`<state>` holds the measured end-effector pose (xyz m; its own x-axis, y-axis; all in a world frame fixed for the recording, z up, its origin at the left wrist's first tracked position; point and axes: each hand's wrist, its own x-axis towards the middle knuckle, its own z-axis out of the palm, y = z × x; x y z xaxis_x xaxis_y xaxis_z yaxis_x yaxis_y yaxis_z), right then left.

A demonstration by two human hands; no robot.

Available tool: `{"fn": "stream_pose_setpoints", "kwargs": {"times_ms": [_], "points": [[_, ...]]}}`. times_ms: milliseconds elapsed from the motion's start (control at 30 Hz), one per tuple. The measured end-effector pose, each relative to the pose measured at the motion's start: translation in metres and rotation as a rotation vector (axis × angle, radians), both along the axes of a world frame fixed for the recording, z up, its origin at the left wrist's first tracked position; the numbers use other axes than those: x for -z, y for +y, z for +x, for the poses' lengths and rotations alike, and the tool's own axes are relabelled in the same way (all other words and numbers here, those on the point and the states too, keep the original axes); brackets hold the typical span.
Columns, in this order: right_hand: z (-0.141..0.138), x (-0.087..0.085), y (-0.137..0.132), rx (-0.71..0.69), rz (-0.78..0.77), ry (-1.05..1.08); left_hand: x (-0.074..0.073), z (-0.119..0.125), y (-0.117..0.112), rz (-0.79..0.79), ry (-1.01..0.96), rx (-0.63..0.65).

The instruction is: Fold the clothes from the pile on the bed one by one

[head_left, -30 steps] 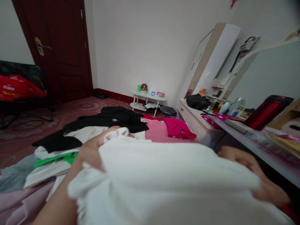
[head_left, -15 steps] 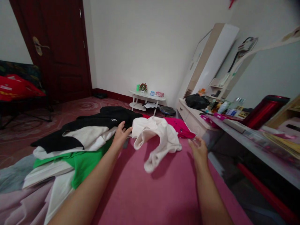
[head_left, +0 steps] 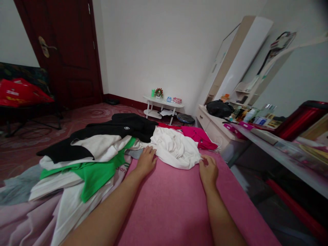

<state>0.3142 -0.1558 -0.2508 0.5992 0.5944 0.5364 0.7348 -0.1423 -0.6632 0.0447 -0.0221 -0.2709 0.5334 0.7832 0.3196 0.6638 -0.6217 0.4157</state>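
A crumpled white garment (head_left: 175, 148) lies on the pink bedspread (head_left: 174, 205) ahead of me. My left hand (head_left: 146, 160) rests at its near left edge, fingers bent down onto the cloth. At the garment's near right corner my right hand (head_left: 208, 169) has its fingers curled, pinching the hem. Left of my left hand a green shirt (head_left: 94, 172) lies among white pieces. A black garment (head_left: 115, 128) sits behind it, and a magenta garment (head_left: 198, 136) lies beyond the white one.
A dresser (head_left: 217, 128) with bottles and a black bag stands right of the bed, with a red flask (head_left: 298, 119) nearer. A small white table (head_left: 164, 106) stands by the far wall. A dark red door (head_left: 64, 51) is at the left, beside a chair holding a red bag (head_left: 20, 95).
A second ago I held the white garment up close in both hands. It then flew forward and landed crumpled on the bedspread; both hands have now come down onto its near edge.
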Motion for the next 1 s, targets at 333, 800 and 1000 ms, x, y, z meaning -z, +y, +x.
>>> {"fn": "stream_pose_setpoints", "kwargs": {"times_ms": [333, 800, 1000], "points": [[-0.104, 0.005, 0.031, -0.555, -0.257, -0.1, 0.001, -0.003, 0.01, -0.034, -0.314, -0.043], [0.039, -0.069, -0.026, 0.184, 0.974, 0.816, 0.0, -0.001, 0.002, 0.01, -0.326, 0.069], [0.031, -0.068, -0.018, 0.177, 0.993, 0.767, -0.019, -0.004, -0.003, -0.048, -0.286, 0.125]]}}
